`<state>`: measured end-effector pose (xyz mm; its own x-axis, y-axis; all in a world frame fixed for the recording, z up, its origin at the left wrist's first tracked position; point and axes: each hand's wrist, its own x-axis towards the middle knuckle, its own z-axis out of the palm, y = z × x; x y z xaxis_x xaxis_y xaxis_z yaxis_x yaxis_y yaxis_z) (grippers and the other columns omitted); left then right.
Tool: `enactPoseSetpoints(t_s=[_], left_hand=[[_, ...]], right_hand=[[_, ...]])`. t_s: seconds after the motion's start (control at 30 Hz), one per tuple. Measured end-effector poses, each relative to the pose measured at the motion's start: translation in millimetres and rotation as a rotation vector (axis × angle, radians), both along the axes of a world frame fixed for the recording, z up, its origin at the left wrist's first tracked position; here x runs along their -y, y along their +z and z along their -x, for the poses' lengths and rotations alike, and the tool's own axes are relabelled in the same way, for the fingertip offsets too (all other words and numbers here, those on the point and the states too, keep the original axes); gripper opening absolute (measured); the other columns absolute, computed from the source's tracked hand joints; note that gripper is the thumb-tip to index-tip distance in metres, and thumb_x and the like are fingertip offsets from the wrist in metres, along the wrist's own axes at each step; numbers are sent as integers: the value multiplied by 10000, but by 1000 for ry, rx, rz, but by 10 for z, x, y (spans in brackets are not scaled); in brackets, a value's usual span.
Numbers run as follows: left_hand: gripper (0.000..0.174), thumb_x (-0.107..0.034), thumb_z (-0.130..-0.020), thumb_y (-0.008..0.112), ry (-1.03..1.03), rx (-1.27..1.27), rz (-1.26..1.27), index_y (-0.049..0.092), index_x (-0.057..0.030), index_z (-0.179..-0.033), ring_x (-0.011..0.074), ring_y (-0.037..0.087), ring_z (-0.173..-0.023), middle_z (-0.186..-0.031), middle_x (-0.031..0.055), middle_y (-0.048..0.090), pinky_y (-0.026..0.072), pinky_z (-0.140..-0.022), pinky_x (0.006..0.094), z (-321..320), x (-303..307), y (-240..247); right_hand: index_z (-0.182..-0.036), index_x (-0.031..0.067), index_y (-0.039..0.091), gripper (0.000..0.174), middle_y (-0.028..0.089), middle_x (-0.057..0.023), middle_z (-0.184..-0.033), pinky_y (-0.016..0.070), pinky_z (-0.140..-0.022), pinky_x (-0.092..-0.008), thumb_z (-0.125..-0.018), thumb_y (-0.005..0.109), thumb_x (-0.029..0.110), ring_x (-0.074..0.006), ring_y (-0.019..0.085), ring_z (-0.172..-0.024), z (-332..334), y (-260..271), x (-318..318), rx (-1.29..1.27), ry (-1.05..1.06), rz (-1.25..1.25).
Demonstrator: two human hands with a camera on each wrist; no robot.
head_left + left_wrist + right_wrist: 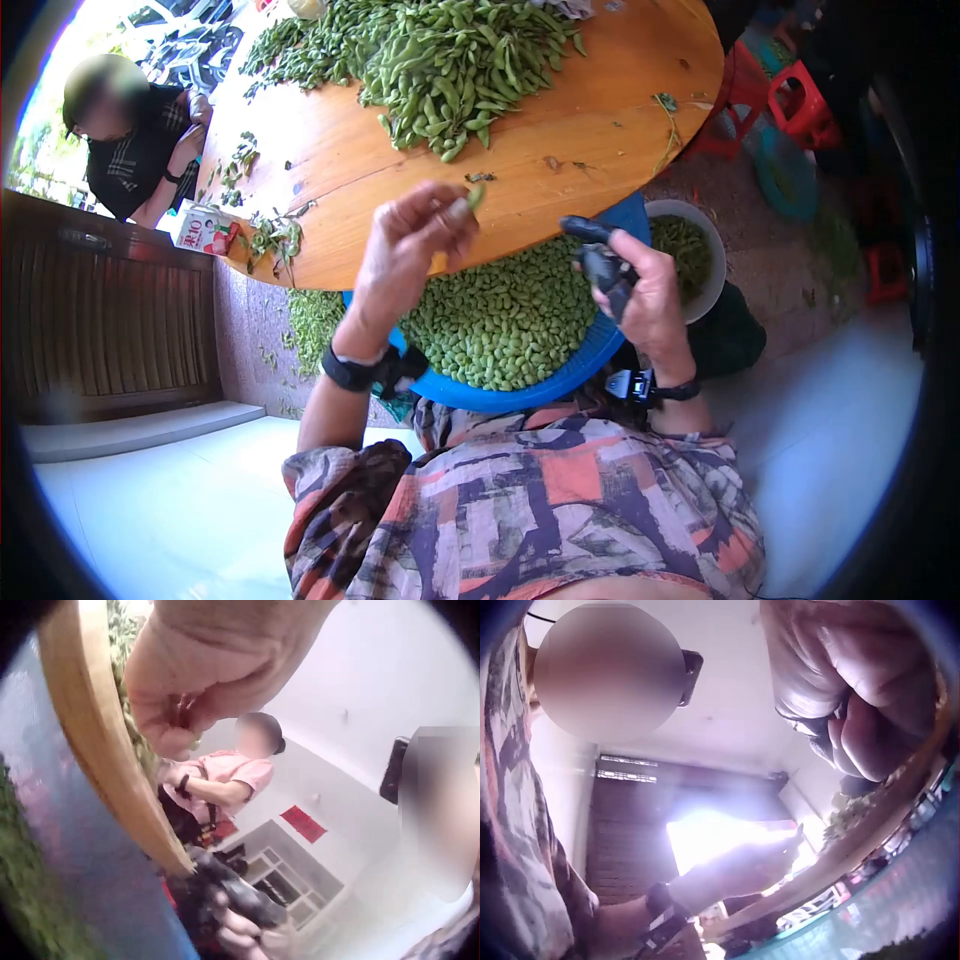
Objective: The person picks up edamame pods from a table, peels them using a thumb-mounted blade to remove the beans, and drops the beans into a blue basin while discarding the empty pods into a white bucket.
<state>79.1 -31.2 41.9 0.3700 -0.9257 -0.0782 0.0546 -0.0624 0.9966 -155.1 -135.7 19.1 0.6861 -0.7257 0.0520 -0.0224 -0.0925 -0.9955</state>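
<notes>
In the head view my left hand (415, 240) pinches a green pod (476, 196) between thumb and fingertips above the table's near edge. My right hand (640, 290), with black coverings (606, 270) on some fingers, is curled at the right, over the basin's rim; whether it holds anything is hidden. Below both hands, a blue basin (500, 402) holds many shelled green beans (500, 330). A large heap of pods (450, 70) lies on the wooden table (340, 190). The left wrist view shows my left hand (210, 667) with fingertips together; in the right wrist view my right hand (855, 682) has bent fingers.
A white bucket (712, 240) of green pieces stands right of the basin. Scattered leaves and a carton (207, 230) are at the table's left. Another person (130, 150) sits at the far left. Red stools (800, 105) are at the upper right; pods (315, 325) lie on the floor.
</notes>
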Motion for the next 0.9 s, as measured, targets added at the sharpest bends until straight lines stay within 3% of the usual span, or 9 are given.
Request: enactPoseSetpoints(t_s=[0.13, 0.23, 0.43, 0.5, 0.57, 0.67, 0.8, 0.87, 0.9], left_hand=[[113, -72, -967, 560, -6, -275, 16, 625, 9, -1011, 94, 535, -565, -749, 46, 626, 402, -478, 210, 460, -157, -97], [99, -47, -963, 562, 28, -258, 56, 616, 26, -1001, 78, 509, -551, -729, 37, 614, 389, -482, 203, 590, -187, -230], [80, -46, -965, 557, -13, -157, 20, 608, 15, -978, 71, 486, -543, -704, 30, 591, 364, -478, 206, 622, -159, -279], [83, -56, -967, 557, -20, -148, 17, 611, 7, -975, 74, 491, -543, -710, 33, 601, 357, -471, 206, 592, -127, -257], [92, -81, -971, 557, -109, -573, 13, 619, -13, -974, 83, 511, -552, -733, 46, 625, 356, -462, 202, 557, -104, -199], [103, -103, -975, 554, -109, -771, 9, 624, -28, -973, 92, 523, -552, -759, 58, 645, 366, -459, 198, 609, -65, -234], [107, -122, -971, 576, -112, -633, -12, 616, -24, -954, 79, 534, -559, -726, 32, 626, 396, -489, 202, 666, -40, -230], [92, -99, -954, 602, -110, -283, 43, 619, -14, -983, 77, 536, -561, -723, 30, 620, 405, -488, 208, 698, -56, -285], [94, -79, -930, 633, -71, -314, 47, 631, 0, -983, 76, 530, -549, -704, 29, 615, 410, -477, 215, 705, -58, -288]], right_hand=[[-1157, 38, 655, 311, 544, 60, -654, 396, -509, -192, -882, 530, 110, -9, 495, -574, -157, 85, -70, 20, 155, -185], [-1122, 40, 661, 264, 535, 71, -639, 376, -481, -174, -902, 539, 121, 3, 479, -551, -172, 47, -96, 82, 235, -355], [-1067, 20, 652, 226, 529, 58, -631, 364, -469, -180, -908, 516, 105, -3, 468, -541, -152, -30, -57, 89, 234, -226], [-1074, 7, 646, 238, 523, 53, -631, 356, -462, -181, -914, 500, 108, -7, 458, -532, -175, -30, -22, 148, 235, -300], [-1094, -24, 631, 280, 509, 43, -637, 333, -446, -183, -930, 456, 120, -17, 432, -512, -183, -54, 31, 229, 258, -465], [-1108, -25, 631, 301, 517, 42, -650, 331, -448, -178, -934, 441, 129, -14, 437, -516, -149, -56, 71, 325, 288, -586], [-1110, -23, 634, 295, 517, 47, -650, 338, -448, -181, -925, 457, 124, -14, 437, -519, -103, -17, 35, 245, 213, -421], [-1086, -22, 631, 266, 514, 49, -648, 346, -451, -184, -915, 476, 113, -13, 433, -519, -122, 46, -7, 91, 118, -196], [-1086, -22, 631, 266, 514, 49, -648, 346, -451, -184, -915, 476, 113, -13, 433, -519, -109, 29, -6, 92, 117, -197]])
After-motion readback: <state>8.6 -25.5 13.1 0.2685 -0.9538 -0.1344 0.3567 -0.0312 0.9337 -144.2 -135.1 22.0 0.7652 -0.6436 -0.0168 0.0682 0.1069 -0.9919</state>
